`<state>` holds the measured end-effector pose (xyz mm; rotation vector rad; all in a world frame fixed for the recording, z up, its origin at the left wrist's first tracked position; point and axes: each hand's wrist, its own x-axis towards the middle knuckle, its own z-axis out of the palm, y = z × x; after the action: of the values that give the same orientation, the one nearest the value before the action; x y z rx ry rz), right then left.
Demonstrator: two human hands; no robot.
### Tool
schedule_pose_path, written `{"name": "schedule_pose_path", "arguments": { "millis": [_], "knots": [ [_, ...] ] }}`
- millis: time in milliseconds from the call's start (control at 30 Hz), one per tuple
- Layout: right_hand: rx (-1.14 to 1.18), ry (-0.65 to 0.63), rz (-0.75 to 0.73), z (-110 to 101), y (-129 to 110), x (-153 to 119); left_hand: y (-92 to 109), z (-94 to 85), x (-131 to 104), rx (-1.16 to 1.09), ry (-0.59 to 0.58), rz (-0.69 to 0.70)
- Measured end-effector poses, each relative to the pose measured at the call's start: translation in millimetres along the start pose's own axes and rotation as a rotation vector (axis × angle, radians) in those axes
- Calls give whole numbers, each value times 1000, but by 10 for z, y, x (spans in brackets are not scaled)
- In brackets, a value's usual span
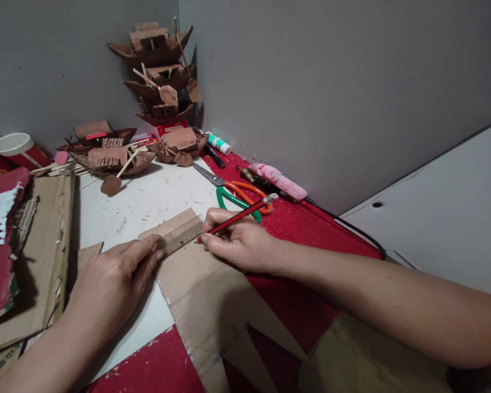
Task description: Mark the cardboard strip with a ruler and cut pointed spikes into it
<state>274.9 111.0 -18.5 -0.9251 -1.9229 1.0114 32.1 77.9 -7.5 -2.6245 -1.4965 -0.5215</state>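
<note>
A clear ruler [183, 236] lies across the upper part of a brown cardboard piece [196, 275]. My left hand [113, 273] presses the ruler's left end with its fingertips. In my right hand [241, 243] is a red and black pencil [240, 214], its tip touching the cardboard close to the ruler's right end. The fingers are pinched round the pencil near its point. Just beyond that hand lie scissors [216, 181] with one orange and one green handle. The cardboard's near end is cut into pointed shapes.
Cardboard model boats [112, 158] stand at the back, several stacked in the corner [151, 49]. A pink glue gun [280, 182], a glue stick [220, 143] and a black marker [215, 156] lie along the wall. Cardboard sheets [53, 218] and paper cups [18, 150] are on the left.
</note>
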Motion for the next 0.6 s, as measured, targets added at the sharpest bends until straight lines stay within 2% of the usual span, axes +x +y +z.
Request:
{"name": "schedule_pose_path", "arguments": {
  "millis": [600],
  "knots": [
    [5, 7, 18, -2, -5, 4, -8, 10, -10, 9, -4, 0]
  ]
}}
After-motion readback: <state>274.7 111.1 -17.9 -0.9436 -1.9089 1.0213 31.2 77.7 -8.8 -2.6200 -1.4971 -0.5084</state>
